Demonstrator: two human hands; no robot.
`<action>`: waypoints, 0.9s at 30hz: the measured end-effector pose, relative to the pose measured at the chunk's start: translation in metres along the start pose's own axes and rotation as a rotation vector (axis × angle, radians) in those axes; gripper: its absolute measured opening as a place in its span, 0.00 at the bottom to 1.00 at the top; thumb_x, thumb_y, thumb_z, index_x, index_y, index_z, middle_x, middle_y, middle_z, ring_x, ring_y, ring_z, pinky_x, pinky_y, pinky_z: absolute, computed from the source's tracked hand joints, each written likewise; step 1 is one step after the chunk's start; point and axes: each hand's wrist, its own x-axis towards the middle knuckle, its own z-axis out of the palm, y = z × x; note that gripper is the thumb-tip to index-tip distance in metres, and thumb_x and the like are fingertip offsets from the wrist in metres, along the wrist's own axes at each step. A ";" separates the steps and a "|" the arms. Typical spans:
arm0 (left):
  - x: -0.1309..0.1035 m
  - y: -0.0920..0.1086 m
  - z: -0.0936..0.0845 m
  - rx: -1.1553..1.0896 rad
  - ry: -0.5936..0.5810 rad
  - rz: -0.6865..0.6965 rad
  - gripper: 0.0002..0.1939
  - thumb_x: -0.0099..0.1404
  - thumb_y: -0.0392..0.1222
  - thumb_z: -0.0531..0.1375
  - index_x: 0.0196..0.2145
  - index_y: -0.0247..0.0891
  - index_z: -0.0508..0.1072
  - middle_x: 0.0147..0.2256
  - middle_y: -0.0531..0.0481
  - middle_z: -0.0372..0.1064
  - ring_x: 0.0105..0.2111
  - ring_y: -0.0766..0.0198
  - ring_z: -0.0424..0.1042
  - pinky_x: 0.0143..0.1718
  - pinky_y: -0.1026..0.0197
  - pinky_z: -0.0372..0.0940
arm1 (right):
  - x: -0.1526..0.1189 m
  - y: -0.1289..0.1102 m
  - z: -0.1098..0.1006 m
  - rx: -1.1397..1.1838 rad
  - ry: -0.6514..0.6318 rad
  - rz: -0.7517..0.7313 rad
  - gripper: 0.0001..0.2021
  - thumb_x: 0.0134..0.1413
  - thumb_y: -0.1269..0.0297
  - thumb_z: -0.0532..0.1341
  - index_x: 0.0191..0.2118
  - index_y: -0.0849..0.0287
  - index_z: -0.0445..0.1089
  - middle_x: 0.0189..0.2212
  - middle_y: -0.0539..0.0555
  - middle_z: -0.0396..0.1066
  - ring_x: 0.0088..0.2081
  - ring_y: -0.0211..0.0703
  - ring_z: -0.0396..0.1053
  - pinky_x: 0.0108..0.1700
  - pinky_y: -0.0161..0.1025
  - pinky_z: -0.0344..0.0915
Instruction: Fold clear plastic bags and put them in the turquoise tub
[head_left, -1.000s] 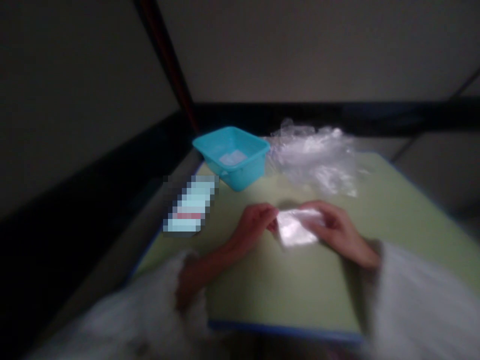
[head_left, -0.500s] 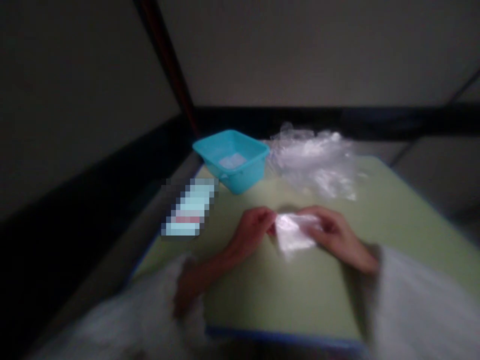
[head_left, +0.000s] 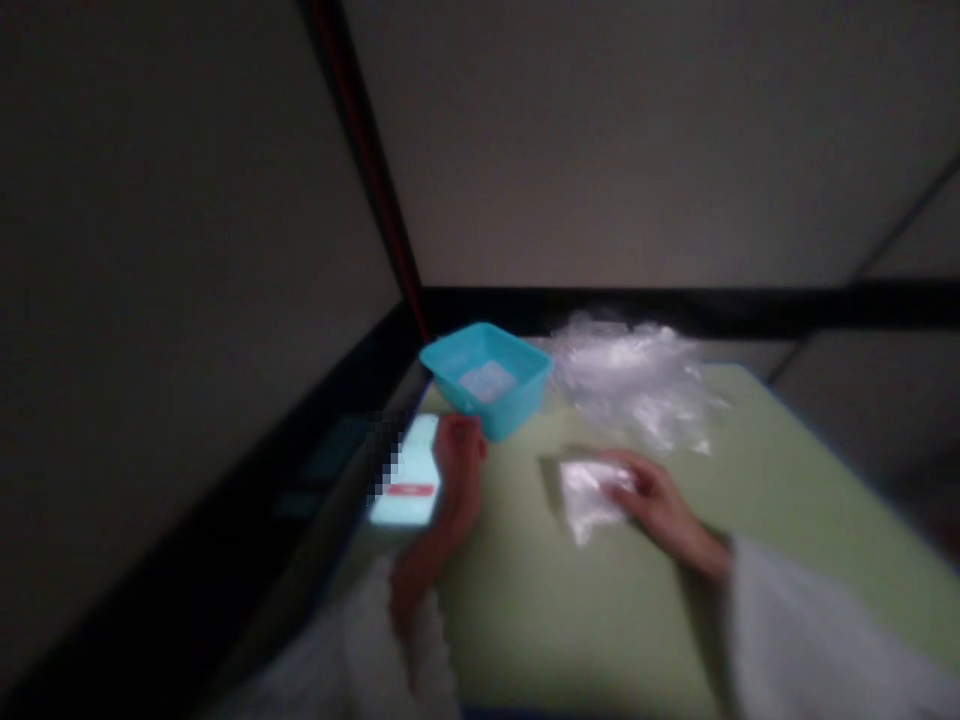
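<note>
My right hand (head_left: pixel 656 500) is closed on one side of a small clear plastic bag (head_left: pixel 589 490), thumb on top. The bag is held just over the yellow-green table, shiny and creased, and I cannot make out any contents. Away to the left, my left hand (head_left: pixel 461 455) has its fingers curled together beside the near corner of a turquoise plastic basket (head_left: pixel 517 405). Blur hides whatever the left fingers may hold. Partly behind that hand is a lit phone-like screen (head_left: pixel 409 470) with a red bar. Pale, flat pieces (head_left: pixel 487 380) lie inside the basket.
A loose heap of clear plastic bags (head_left: pixel 637 375) covers the back middle of the table (head_left: pixel 585 620), right of the basket. Walls (head_left: pixel 637 150) rise behind and to the left. The table has a blue edge. The picture is dim and blurred.
My left hand has let go of the plastic bag and moved left, to between the screen and basket. My right hand still holds the bag. The view has tilted up.
</note>
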 end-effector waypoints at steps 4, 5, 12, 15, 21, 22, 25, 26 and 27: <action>0.035 -0.002 -0.005 -0.028 0.018 -0.066 0.13 0.55 0.49 0.59 0.27 0.38 0.60 0.18 0.61 0.58 0.17 0.73 0.58 0.20 0.70 0.54 | 0.016 0.000 0.017 0.004 -0.033 -0.034 0.19 0.43 0.53 0.67 0.41 0.56 0.71 0.28 0.51 0.71 0.26 0.40 0.67 0.25 0.36 0.64; 0.040 -0.002 -0.005 -0.036 -0.002 -0.090 0.14 0.54 0.50 0.60 0.26 0.38 0.60 0.18 0.60 0.58 0.17 0.73 0.59 0.20 0.70 0.55 | 0.021 -0.002 0.021 0.004 -0.044 -0.038 0.19 0.42 0.53 0.67 0.40 0.56 0.71 0.27 0.51 0.71 0.25 0.40 0.66 0.24 0.35 0.64; 0.050 0.002 0.003 -0.107 -0.111 -0.215 0.16 0.48 0.49 0.64 0.23 0.36 0.62 0.19 0.58 0.60 0.19 0.72 0.62 0.21 0.69 0.58 | 0.059 -0.035 0.031 -0.023 -0.074 -0.062 0.17 0.42 0.58 0.66 0.41 0.55 0.71 0.26 0.49 0.71 0.23 0.38 0.65 0.23 0.34 0.62; 0.049 0.003 0.002 -0.143 -0.113 -0.229 0.16 0.47 0.49 0.64 0.23 0.36 0.62 0.21 0.57 0.62 0.21 0.72 0.63 0.23 0.69 0.60 | 0.078 -0.058 0.025 -0.050 -0.056 -0.106 0.18 0.43 0.60 0.66 0.43 0.55 0.70 0.25 0.48 0.70 0.23 0.38 0.65 0.23 0.34 0.62; 0.040 0.017 -0.010 -0.169 -0.156 -0.241 0.13 0.45 0.46 0.64 0.24 0.36 0.67 0.22 0.56 0.64 0.23 0.70 0.65 0.24 0.68 0.61 | 0.101 -0.097 -0.003 -0.069 -0.001 -0.185 0.23 0.44 0.63 0.65 0.49 0.55 0.67 0.21 0.45 0.67 0.19 0.34 0.60 0.21 0.33 0.60; 0.038 0.023 -0.013 -0.173 -0.175 -0.251 0.12 0.45 0.45 0.64 0.25 0.35 0.68 0.22 0.55 0.65 0.23 0.69 0.65 0.25 0.67 0.62 | 0.101 -0.101 -0.008 -0.087 -0.010 -0.197 0.23 0.44 0.63 0.65 0.50 0.54 0.67 0.21 0.45 0.67 0.19 0.35 0.60 0.21 0.33 0.60; 0.030 0.039 -0.017 -0.171 -0.229 -0.294 0.12 0.43 0.41 0.64 0.27 0.34 0.72 0.23 0.53 0.68 0.23 0.68 0.67 0.24 0.66 0.62 | 0.098 -0.111 -0.018 -0.132 -0.060 -0.230 0.22 0.43 0.65 0.66 0.48 0.54 0.68 0.29 0.49 0.71 0.26 0.38 0.66 0.26 0.35 0.64; 0.027 0.044 -0.018 -0.157 -0.264 -0.305 0.11 0.42 0.40 0.64 0.26 0.33 0.73 0.23 0.52 0.69 0.22 0.67 0.66 0.23 0.66 0.62 | 0.096 -0.113 -0.020 -0.146 -0.078 -0.251 0.21 0.42 0.66 0.66 0.46 0.54 0.68 0.33 0.50 0.71 0.29 0.40 0.68 0.28 0.36 0.65; 0.025 0.049 -0.018 -0.111 -0.303 -0.292 0.10 0.42 0.40 0.64 0.25 0.33 0.73 0.22 0.51 0.69 0.21 0.67 0.66 0.22 0.66 0.62 | 0.094 -0.116 -0.020 -0.157 -0.095 -0.280 0.20 0.42 0.67 0.66 0.45 0.55 0.68 0.36 0.51 0.71 0.32 0.41 0.69 0.30 0.37 0.66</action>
